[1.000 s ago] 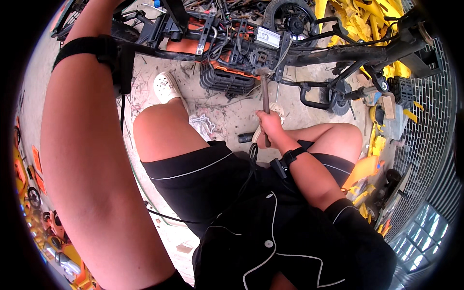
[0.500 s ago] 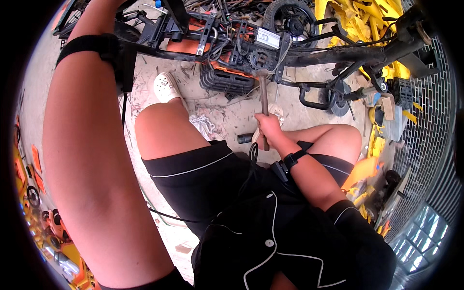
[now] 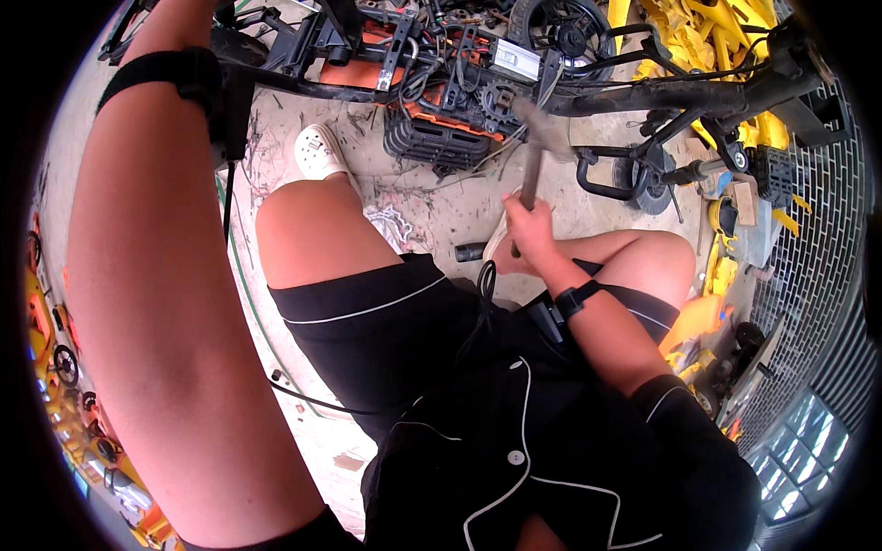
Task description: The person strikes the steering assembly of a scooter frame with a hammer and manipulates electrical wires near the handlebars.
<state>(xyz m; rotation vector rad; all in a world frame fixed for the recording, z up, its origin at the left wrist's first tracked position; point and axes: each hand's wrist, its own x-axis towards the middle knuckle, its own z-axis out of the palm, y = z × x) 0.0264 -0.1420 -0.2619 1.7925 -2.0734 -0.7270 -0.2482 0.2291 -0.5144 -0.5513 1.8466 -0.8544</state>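
Note:
My right hand (image 3: 530, 223) is closed round the handle of a hammer (image 3: 532, 170). The hammer's head is smeared by motion and sits beside a toothed sprocket (image 3: 499, 103) on a black motorbike frame (image 3: 643, 99); whether they touch I cannot tell. Wiring and a silver finned box (image 3: 515, 61) are mounted on the frame near the sprocket, with a black ribbed part (image 3: 432, 142) below. My left arm reaches up past the top edge at the far left, so its hand is out of sight.
A spoked black wheel (image 3: 562, 35) lies behind the frame. Yellow plastic panels (image 3: 703, 41) are heaped at the far right. A black cylindrical grip (image 3: 469, 251) and a white cloth (image 3: 390, 227) rest on the floor near my feet. A brick-patterned wall (image 3: 813, 257) curves along the right.
My right hand has moved right and a little up with the hammer, whose head has shifted right from below the sprocket. The whole view has also shifted slightly.

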